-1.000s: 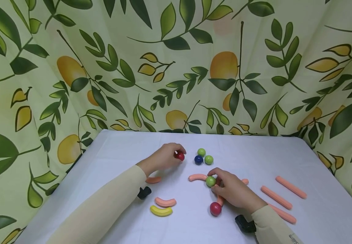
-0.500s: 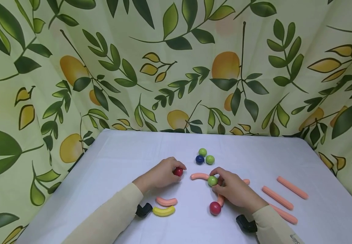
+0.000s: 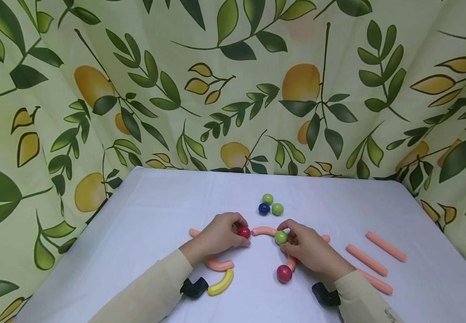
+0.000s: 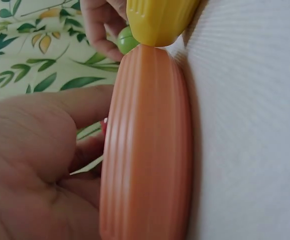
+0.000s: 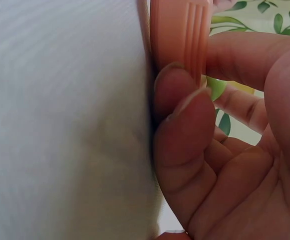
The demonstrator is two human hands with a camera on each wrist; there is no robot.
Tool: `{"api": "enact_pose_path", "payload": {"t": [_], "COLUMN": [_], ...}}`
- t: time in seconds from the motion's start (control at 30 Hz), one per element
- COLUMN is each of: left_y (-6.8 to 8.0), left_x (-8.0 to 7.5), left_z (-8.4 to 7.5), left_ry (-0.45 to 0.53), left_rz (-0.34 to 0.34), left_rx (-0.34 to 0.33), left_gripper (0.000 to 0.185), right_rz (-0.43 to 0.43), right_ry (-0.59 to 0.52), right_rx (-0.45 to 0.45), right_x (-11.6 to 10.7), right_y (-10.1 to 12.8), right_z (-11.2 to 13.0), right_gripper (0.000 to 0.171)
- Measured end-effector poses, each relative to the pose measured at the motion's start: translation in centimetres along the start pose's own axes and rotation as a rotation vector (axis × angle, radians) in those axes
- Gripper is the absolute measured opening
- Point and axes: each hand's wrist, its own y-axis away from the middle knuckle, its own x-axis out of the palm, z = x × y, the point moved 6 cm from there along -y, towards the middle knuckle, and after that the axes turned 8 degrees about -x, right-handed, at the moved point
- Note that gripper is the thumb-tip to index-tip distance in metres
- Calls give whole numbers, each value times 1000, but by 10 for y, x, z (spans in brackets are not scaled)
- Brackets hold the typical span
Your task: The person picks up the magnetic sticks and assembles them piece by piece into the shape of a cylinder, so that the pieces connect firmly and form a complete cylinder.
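Observation:
My left hand pinches a small red ball and holds it against the left end of a curved salmon rod on the white table. At that rod's right end my right hand pinches a green ball. A second salmon rod runs from under the right hand down to another red ball. In the left wrist view a ribbed salmon piece fills the frame with a yellow piece above it. The right wrist view shows my fingers beside a salmon rod.
Two green balls and a dark blue ball sit close together behind the hands. A curved salmon piece and a curved yellow piece lie near the left wrist. Straight salmon rods lie at right. A leaf-print curtain backs the table.
My left hand has carried the red ball from the back of the table toward me and rightward, up to the curved rod's left end. The right hand has stayed on the green ball.

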Motion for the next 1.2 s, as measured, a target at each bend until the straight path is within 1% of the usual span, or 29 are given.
{"api": "enact_pose_path", "payload": {"t": [0.1,0.23,0.47,0.6,0.67,0.8,0.9,1.03,1.13,1.2], "left_y": [0,1,4,7,8,9,7,7,10,12], "left_x": [1,2,1,-2,-6,-19,-34,-56,-72,-82], "left_z": [-3,-5,-6,-5,-4,-4,-6,-9,-6,-1], "left_ry": [25,30,36,53,70,127,192,269,295,316], "left_rz": [14,18,31,49,53,49,28,3,-1,-2], "left_rx": [2,-12,-39,-62,-76,-86,-58,-7,20,28], "left_gripper": [35,35,29,20,21,37,49,56,62,66], "right_rz": [-4,-8,-6,-8,-6,-8,-9,-6,-4,-5], "right_ry": [-3,-9,-16,-12,-8,-3,4,-7,-23,-27], "right_rx": [-1,-2,-32,-20,-16,0,9,34,41,31], "right_x": [-1,-2,-1,0,0,1,1,0,0,1], "right_y": [1,2,1,0,-1,-1,-1,-1,-1,-1], "right_z": [-1,-1,1,0,-1,-2,-3,-4,-4,-4], "right_gripper": [39,38,39,39,39,38,39,41,41,40]}}
